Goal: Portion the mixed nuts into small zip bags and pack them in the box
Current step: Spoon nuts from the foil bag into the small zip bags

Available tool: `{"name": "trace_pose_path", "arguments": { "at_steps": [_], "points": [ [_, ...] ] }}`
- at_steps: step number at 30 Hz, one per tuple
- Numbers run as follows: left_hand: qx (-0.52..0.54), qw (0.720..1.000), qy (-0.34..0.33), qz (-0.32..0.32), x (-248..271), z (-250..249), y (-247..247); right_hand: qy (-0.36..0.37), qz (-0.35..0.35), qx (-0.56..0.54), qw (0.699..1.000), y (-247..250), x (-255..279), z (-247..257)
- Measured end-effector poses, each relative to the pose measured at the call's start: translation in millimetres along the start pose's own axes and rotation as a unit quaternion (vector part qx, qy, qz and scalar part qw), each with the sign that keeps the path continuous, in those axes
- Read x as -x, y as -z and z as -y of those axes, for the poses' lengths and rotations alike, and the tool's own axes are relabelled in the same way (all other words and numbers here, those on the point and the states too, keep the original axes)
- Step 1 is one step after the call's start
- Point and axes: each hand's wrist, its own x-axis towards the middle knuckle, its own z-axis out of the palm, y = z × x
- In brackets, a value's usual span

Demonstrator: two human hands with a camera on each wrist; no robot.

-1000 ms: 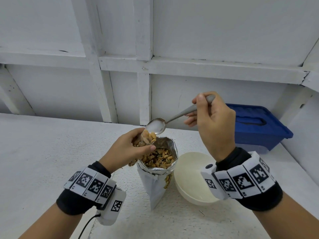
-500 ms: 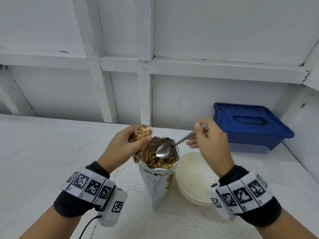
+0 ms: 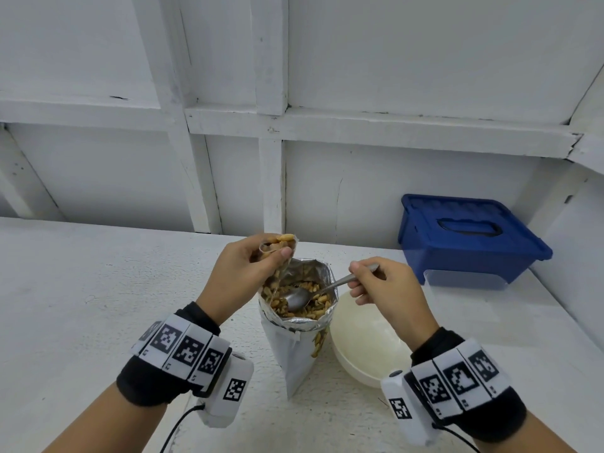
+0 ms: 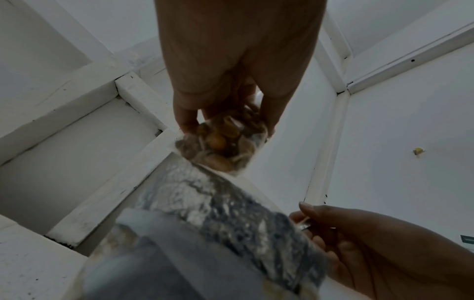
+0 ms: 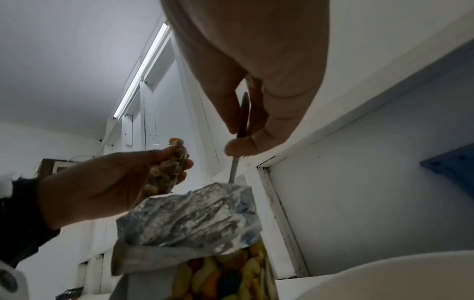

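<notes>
In nut pouch (image 3: 295,325), spoon (image 3: 299,297), no legible writing

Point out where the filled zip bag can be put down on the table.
Bare table lies left of the nut pouch, up to the wall. It is crowded on the right: bowl against the pouch, blue box behind it.

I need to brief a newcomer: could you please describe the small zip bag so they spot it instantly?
Start at the foil nut pouch standing mid-table. Just above its open mouth, the left hand grips the small zip bag: clear, nut-filled, unlike the silvery pouch.
</notes>
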Motion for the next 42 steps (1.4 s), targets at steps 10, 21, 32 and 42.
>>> {"name": "trace_pose_path", "arguments": {
  "at_steps": [10, 21, 32, 42],
  "points": [
    [-0.186, 0.976, 0.013, 0.109, -5.9, -0.3, 12.0, 0.094, -0.015, 0.072, 0.993, 3.1, 1.3, 10.5],
    [-0.274, 0.946, 0.052, 0.164, -11.8, 0.5, 10.3, 0.128, -0.033, 0.092, 0.987, 5.1, -0.6, 15.6],
    [-0.265, 0.944, 0.074, 0.183, -10.7, -0.3, 10.2, 0.146, -0.154, -0.036, 0.976, 14.6, -4.2, 28.5],
    [-0.297, 0.932, 0.067, 0.195, -10.5, 2.2, 9.0, 0.29, -0.107, 0.025, 0.951, 2.2, 1.7, 33.0]
  ]
}}
